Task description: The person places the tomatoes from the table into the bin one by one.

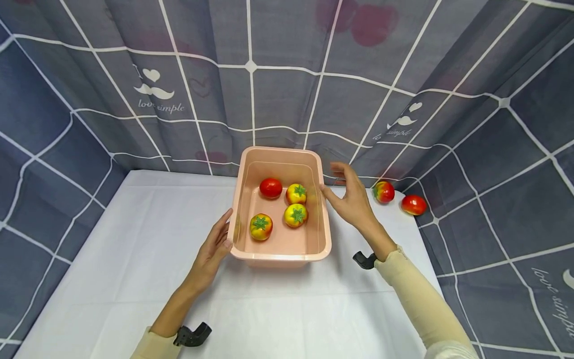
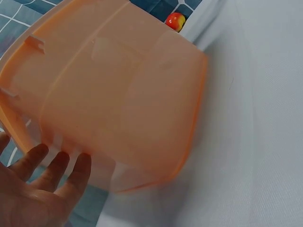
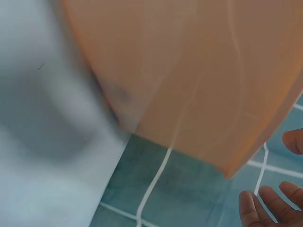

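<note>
Slate-blue fabric curtains (image 1: 278,107) are hanging in soft folds around the surface (image 1: 269,319), their printed white lines crossing in a loose grid among hearts, moustaches and "love simple" lettering. Thin white cloth is covering the surface, faint creases running across it. Close to the back curtain, a peach-coloured plastic bin (image 1: 280,257) is standing, a smooth, deep rectangle with rounded corners, a flared rim and slightly translucent walls. Inside, glossy fruits are lying on its floor: a plain red tomato-like fruit (image 1: 271,188) toward the far left, and three yellow-and-red fruits (image 1: 261,227) bearing green star-shaped calyxes, two sitting close together on the right, one nearer the left wall.

The left hand (image 1: 211,254) is resting against the bin's left side, its grip fairly wide, fingers extending along the outer wall and thumb lying at the rim. The right hand (image 1: 352,199) is hovering just beside the right rim, its grip spreading wide, thumb apart from the fingers. Beyond it, a rounded red-and-yellow fruit (image 1: 384,192) and a smooth, oval red fruit (image 1: 414,204) are lying near the right-hand curtain. Cream sleeves (image 1: 417,294) are covering the forearms, and curved black wrist mounts (image 1: 193,335) are jutting out.
</note>
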### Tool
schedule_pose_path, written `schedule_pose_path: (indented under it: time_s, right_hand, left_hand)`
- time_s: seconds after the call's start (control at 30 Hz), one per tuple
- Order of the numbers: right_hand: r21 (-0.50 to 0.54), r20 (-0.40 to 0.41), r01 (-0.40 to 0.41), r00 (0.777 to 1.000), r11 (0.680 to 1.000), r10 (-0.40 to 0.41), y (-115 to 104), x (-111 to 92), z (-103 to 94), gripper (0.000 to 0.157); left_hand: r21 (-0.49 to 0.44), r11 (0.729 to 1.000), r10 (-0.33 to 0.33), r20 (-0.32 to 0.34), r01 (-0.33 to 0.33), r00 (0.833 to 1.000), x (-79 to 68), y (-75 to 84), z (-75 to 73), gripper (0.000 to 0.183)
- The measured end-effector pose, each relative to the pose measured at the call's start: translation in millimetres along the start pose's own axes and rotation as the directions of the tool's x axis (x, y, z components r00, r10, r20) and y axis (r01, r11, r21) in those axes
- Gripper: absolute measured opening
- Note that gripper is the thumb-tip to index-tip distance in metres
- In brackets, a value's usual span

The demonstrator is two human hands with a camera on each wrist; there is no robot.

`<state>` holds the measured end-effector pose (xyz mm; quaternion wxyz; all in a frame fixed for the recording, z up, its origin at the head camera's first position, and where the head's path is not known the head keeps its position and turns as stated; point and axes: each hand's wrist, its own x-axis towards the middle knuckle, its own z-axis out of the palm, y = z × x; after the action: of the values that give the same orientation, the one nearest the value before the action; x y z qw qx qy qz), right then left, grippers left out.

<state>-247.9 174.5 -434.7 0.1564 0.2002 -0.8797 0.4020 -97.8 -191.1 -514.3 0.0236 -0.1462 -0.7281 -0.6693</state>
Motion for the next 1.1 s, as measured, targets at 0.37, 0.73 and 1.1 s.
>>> schedule_pose_path:
  time_s: [0.37, 0.73, 1.1]
  right_hand:
    - [0.009, -0.100, -0.112, 0.989, 0.994, 0.113, 46.4, -5.3, -21.8, 0.059]
    - [-0.007, -0.215, -0.245, 0.947, 0.969, 0.238, 107.1, -10.8, -36.5, 0.058]
    - [-0.092, -0.297, -0.359, 0.900, 0.929, 0.318, 158.7, -18.5, -43.6, 0.060]
  left_hand:
    - [0.005, 1.000, -0.010, -0.002, 0.010, 1.000, 0.0, -0.4, -0.2, 0.067]
    - [0.021, 1.000, -0.021, -0.006, 0.021, 1.000, -0.4, 0.8, -0.3, 0.067]
    - [0.002, 1.000, -0.014, 0.005, 0.014, 1.000, -0.2, -0.9, 0.0, 0.067]
